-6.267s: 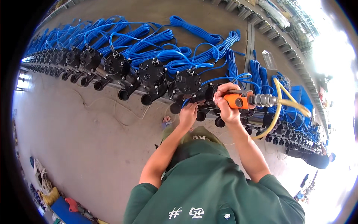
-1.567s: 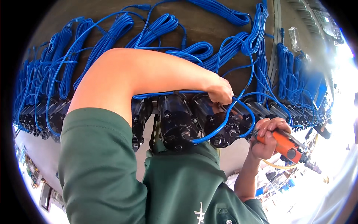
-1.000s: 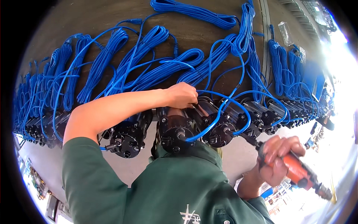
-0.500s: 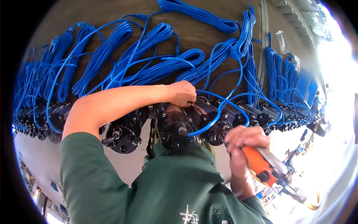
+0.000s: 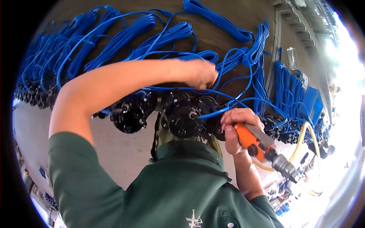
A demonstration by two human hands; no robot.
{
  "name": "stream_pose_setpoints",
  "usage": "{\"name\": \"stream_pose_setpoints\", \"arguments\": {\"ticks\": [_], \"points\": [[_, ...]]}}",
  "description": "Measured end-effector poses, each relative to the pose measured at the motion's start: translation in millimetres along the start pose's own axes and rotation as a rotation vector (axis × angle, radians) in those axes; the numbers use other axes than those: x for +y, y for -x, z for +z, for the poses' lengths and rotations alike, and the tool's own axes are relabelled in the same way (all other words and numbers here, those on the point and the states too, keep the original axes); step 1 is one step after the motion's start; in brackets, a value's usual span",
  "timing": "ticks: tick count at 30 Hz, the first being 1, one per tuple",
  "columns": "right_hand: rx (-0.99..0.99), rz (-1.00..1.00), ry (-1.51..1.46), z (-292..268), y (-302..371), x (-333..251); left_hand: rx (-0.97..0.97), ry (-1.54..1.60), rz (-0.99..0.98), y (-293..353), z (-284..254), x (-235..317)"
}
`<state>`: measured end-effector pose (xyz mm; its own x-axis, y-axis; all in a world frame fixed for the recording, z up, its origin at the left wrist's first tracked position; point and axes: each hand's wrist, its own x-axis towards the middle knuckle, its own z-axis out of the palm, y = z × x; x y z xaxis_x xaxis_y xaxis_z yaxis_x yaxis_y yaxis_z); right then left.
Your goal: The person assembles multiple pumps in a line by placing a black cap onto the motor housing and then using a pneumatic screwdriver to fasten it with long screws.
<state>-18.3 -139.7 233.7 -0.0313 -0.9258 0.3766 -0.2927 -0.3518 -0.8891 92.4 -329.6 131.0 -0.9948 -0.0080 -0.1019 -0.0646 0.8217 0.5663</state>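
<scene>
My right hand (image 5: pixel 241 123) grips an orange power driver (image 5: pixel 247 136). Its dark chuck end (image 5: pixel 283 167) points down and to the right, and a yellow hose (image 5: pixel 313 138) loops close by. My left hand (image 5: pixel 203 74) is closed, its fingers turned down and smeared by motion. It hangs over the blue cables, just beyond a black cylindrical unit (image 5: pixel 184 121); whatever its fingers hold is hidden. From a fitting on that unit's round end, a blue cable (image 5: pixel 216 113) runs right and passes behind my right hand. My left forearm reaches across over neighbouring units.
Coiled blue cables (image 5: pixel 218 21) lie on the brown surface. More black units (image 5: pixel 129 116) line its edge to both sides. At the right are a blue box (image 5: pixel 311 104) and a clear plastic piece (image 5: pixel 292 58). A pale floor (image 5: pixel 108 155) shows below.
My left hand has lifted off the black unit, up and to the right. The right hand has moved slightly up and left, still holding the driver. The whole view has shifted a little.
</scene>
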Motion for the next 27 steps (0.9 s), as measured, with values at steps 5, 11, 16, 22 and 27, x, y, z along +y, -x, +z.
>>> {"name": "stream_pose_setpoints", "arguments": {"ticks": [5, 11, 16, 22, 27], "points": [[0.101, 0.172, 0.028, 2, 4, -3, 0.499, -0.142, -0.489, 64, -113, 64], [0.017, 0.092, -0.360, 2, 4, -6, 1.961, 0.040, -0.413, 110, 15, 212], [-0.098, 0.055, -0.643, -10, 29, -41, 1.765, 0.964, -0.920, 18, 213, 244], [-0.307, 0.040, -0.455, 0, 57, -18, 1.575, 0.183, -1.153, -34, 237, 229], [-0.396, -0.015, -0.422, 6, 59, -7, 1.633, 0.324, -1.014, -63, 249, 214]]}}
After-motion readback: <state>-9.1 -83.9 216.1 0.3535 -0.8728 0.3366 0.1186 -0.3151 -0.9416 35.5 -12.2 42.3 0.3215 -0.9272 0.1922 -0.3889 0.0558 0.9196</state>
